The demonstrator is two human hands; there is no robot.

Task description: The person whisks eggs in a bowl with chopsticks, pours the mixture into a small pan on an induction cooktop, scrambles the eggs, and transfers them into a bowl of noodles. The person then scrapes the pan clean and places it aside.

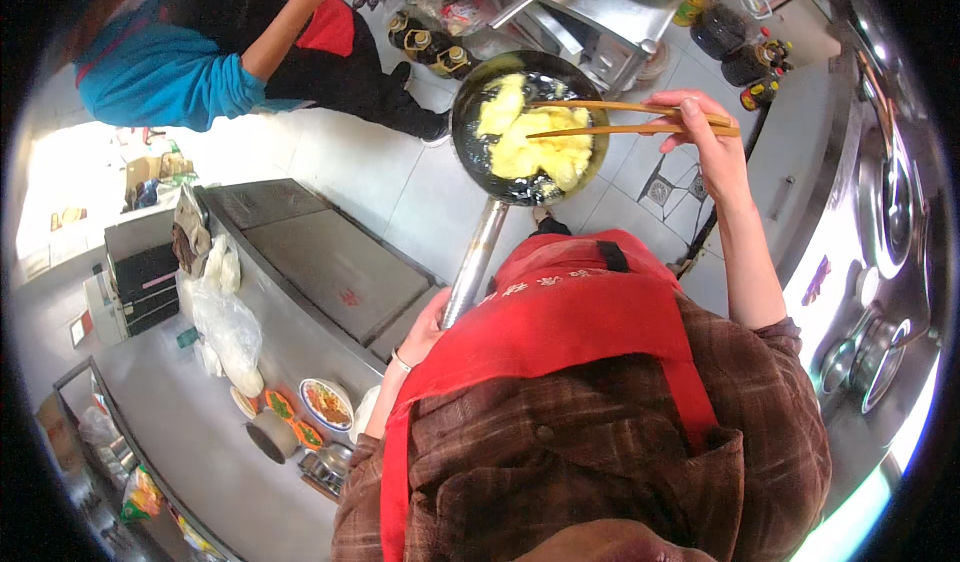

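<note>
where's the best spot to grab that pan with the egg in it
Take the pan by its long metal handle, near the end closest to the body, where the left hand already holds it. The handle runs straight back from the bowl toward the person, so come from below and the near side, clear of the egg and chopsticks.

The left hand (428, 324) sits low against the body, fingers wrapped shut around a handle, wrist bent inward. The right arm stretches up and forward — elbow nearly straight — with the right hand (700, 127) pinching a pair of sticks between thumb and fingers.
</note>
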